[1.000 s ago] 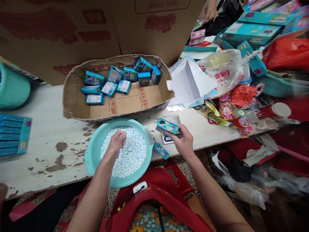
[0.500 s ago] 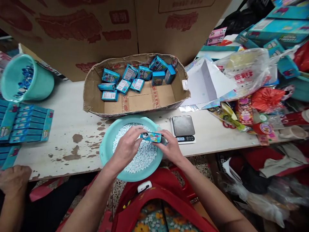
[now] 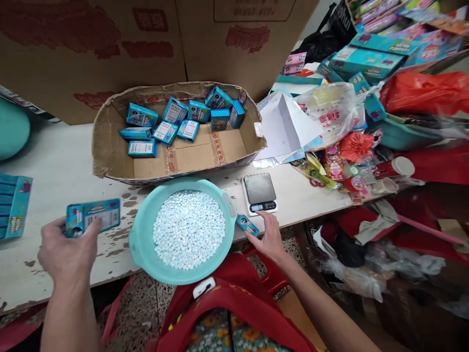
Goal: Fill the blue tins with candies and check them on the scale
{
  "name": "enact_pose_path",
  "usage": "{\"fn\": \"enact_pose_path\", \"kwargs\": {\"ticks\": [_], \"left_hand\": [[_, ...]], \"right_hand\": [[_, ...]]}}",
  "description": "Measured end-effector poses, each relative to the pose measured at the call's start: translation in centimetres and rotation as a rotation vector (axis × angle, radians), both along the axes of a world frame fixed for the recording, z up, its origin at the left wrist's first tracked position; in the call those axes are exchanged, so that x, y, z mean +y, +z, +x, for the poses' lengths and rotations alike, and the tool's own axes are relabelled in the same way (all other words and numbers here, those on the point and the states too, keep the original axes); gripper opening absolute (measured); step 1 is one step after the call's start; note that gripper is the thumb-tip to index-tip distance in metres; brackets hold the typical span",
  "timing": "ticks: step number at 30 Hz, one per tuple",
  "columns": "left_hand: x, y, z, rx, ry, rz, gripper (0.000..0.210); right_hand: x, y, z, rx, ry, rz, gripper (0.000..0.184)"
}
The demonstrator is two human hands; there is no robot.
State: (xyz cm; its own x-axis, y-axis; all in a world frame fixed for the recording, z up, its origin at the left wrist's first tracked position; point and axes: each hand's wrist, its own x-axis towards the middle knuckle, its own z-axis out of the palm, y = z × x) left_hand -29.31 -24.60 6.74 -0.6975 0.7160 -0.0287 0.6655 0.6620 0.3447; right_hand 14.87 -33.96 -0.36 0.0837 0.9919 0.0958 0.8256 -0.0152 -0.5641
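Note:
My left hand (image 3: 73, 247), at the left over the table, grips a flat blue printed carton (image 3: 104, 215) between thumb and fingers. On the right, my right hand (image 3: 269, 237) has its fingers spread beside a small blue tin (image 3: 247, 224). That tin lies at the table edge, between the basin and the scale; the thumb is close to it, and whether they touch I cannot tell. Small white candies (image 3: 188, 230) fill much of the turquoise basin (image 3: 141, 244) between my hands. A digital scale (image 3: 259, 189) stands just beyond my right fingertips.
Behind the basin, a cut-down cardboard box (image 3: 146, 171) holds several blue candy boxes (image 3: 142, 116). Stacked blue cartons (image 3: 14, 208) and a turquoise bucket (image 3: 12, 129) are at the left. White paper sheets (image 3: 282, 129), plastic bags (image 3: 330, 115) and packets crowd the right.
My hands have parted from over the basin. The tin they held now lies by the scale. My left hand has moved left and taken hold of a flat carton. The view has swung right.

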Motion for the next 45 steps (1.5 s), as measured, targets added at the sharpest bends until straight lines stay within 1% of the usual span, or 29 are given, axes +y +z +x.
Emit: {"fn": "enact_pose_path", "kwargs": {"ticks": [1, 3, 5, 6, 8, 10, 12, 14, 16, 17, 19, 20, 22, 24, 26, 30, 33, 35, 40, 45], "left_hand": [[0.4, -1.6, -2.0, 0.052, 0.07, -0.088, 0.06], [1.1, -4.7, -5.0, 0.064, 0.13, -0.22, 0.052], [1.4, -7.2, -6.6, 0.025, 0.154, -0.268, 0.048], [1.3, -8.0, -7.0, 0.003, 0.165, -0.266, 0.048], [0.8, -8.9, -6.7, -0.001, 0.166, -0.199, 0.053], [0.2, -8.9, -5.4, 0.059, 0.103, -0.047, 0.064], [-0.3, -8.6, -3.4, 0.16, -0.005, 0.152, 0.071], [-0.4, -8.1, -1.1, 0.226, -0.131, 0.284, 0.067], [-0.2, -7.8, 1.2, 0.26, -0.242, 0.344, 0.057], [0.1, -7.6, 2.3, 0.267, -0.292, 0.364, 0.053], [0.4, -7.2, 4.5, 0.257, -0.389, 0.418, 0.046], [0.5, -7.0, 5.6, 0.241, -0.435, 0.447, 0.045], [0.6, -6.6, 8.0, 0.192, -0.528, 0.49, 0.042], [0.3, -6.5, 10.3, 0.124, -0.609, 0.485, 0.037], [-0.1, -6.6, 12.4, 0.04, -0.675, 0.447, 0.031], [-0.9, -7.3, 15.3, -0.1, -0.748, 0.338, 0.024], [-1.3, -7.6, 16.3, -0.146, -0.779, 0.248, 0.022], [-1.4, -7.7, 16.7, -0.168, -0.808, 0.215, 0.022], [-1.5, -7.7, 17.6, -0.165, -0.853, 0.207, 0.023], [-1.6, -7.5, 18.0, -0.159, -0.897, 0.215, 0.024]], "right_hand": [[-0.4, -0.6, 0.2, -0.024, 0.025, -0.044, 0.051], [-0.6, -1.1, 0.1, -0.024, 0.04, -0.12, 0.035], [-0.2, -0.7, 0.1, 0.023, -0.015, -0.152, 0.027], [0.2, -0.2, 0.3, 0.052, -0.059, -0.142, 0.028], [1.6, 0.9, 1.1, 0.091, -0.145, -0.079, 0.032], [3.5, 1.6, 2.5, 0.091, -0.204, 0.005, 0.035], [5.7, 1.5, 3.9, 0.066, -0.26, 0.077, 0.037], [7.6, 0.8, 5.1, 0.065, -0.296, 0.097, 0.039], [8.8, 0.0, 6.0, 0.107, -0.307, 0.089, 0.043], [9.0, -0.2, 6.3, 0.132, -0.312, 0.087, 0.047], [8.4, -0.4, 6.9, 0.176, -0.347, 0.101, 0.055], [7.7, -0.5, 7.3, 0.2, -0.385, 0.108, 0.057], [5.8, -0.5, 8.1, 0.259, -0.489, 0.097, 0.055], [3.7, -0.9, 9.0, 0.308, -0.596, 0.048, 0.051], [1.8, -1.4, 9.9, 0.319, -0.668, -0.007, 0.051], [-0.5, -2.6, 11.3, 0.33, -0.699, -0.06, 0.051], [-0.9, -2.9, 11.8, 0.357, -0.699, -0.068, 0.051], [-0.9, -2.9, 11.9, 0.364, -0.708, -0.062, 0.05], [-0.8, -2.8, 11.9, 0.397, -0.694, -0.038, 0.048], [-0.9, -3.1, 11.7, 0.445, -0.701, -0.021, 0.049]]}}
